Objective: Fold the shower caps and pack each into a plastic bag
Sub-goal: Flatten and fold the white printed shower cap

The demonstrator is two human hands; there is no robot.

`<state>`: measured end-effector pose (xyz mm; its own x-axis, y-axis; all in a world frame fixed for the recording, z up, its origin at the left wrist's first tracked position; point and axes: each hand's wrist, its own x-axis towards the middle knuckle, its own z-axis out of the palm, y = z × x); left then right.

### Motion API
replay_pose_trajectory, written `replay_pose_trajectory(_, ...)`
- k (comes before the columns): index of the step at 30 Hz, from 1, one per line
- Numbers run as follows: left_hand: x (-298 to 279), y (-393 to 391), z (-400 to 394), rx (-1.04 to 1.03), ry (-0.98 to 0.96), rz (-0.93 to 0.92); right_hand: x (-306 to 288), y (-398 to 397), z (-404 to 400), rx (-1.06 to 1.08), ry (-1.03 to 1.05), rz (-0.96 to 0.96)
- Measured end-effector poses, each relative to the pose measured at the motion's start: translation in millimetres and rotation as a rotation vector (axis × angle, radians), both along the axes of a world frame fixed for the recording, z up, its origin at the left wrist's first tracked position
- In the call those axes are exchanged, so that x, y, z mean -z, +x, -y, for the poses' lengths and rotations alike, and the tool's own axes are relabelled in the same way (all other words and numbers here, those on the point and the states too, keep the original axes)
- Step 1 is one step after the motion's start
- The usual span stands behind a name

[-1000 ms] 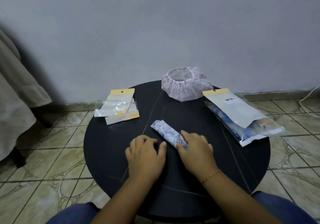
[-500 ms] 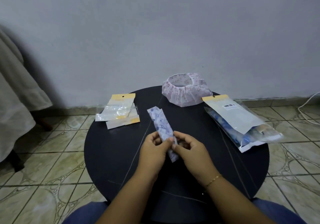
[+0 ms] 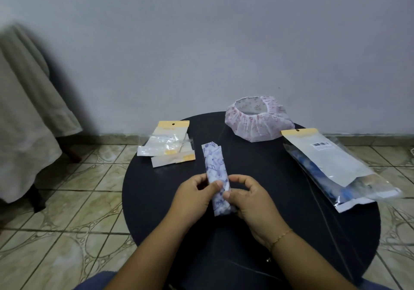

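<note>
Both forearms reach forward over the black tabletop (image 3: 156, 200). The left hand (image 3: 192, 198) and right hand (image 3: 251, 204) pinch the folded blue shower cap (image 3: 216, 171) between them, its far end pointing away from the fingers.

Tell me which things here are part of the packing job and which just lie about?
Job: folded cap, held by left hand and right hand; pink cap; empty bags; packed bags.
Lying about: cloth, table.

On the worktop (image 3: 313, 233), small bags (image 3: 167, 143) lie far left and an open cap (image 3: 258, 121) far back. A big bag (image 3: 336, 168) lies right; the folded cap (image 3: 216, 173) sits centre, between both hands.
</note>
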<state>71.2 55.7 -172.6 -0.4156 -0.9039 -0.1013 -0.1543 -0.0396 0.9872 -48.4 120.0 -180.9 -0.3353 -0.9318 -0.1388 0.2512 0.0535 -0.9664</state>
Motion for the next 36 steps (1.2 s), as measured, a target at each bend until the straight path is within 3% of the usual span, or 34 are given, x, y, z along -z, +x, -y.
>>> replay_pose_trajectory(6, 0.8, 33.0, 49.6, -0.272, -0.306, 0.188, 1.7, 30.4, 43.0, 0.069, -0.004, 0.041)
replay_pose_trajectory(13, -2.1, 73.9, 116.1, -0.598, -0.346, 0.146, -6.7, 59.8, 102.8, 0.265, -0.042, 0.204)
replay_pose_trajectory(18, 11.7, 89.9, 149.8, -0.577, -0.212, 0.117, -14.3, 53.9, 132.8, 0.41, -0.067, 0.328)
replay_pose_trajectory(21, 16.5, 93.6, 163.1, -0.525, -0.146, 0.133, -15.5, 44.9, 141.9, 0.412, -0.082, 0.28)
replay_pose_trajectory(27, 18.1, 89.8, 186.6, -0.441, -0.129, 0.133, -11.9, 27.8, 161.9, 0.267, -0.08, 0.097)
replay_pose_trajectory(31, 24.6, 82.5, 195.8, -0.427, -0.11, 0.086, -14.6, 27.4, 167.8, 0.149, -0.06, 0.088)
replay_pose_trajectory(36, 23.1, 79.6, 199.7, -0.549, -0.119, 0.012, -8.1, 22.8, 166.6, 0.159, -0.033, 0.125)
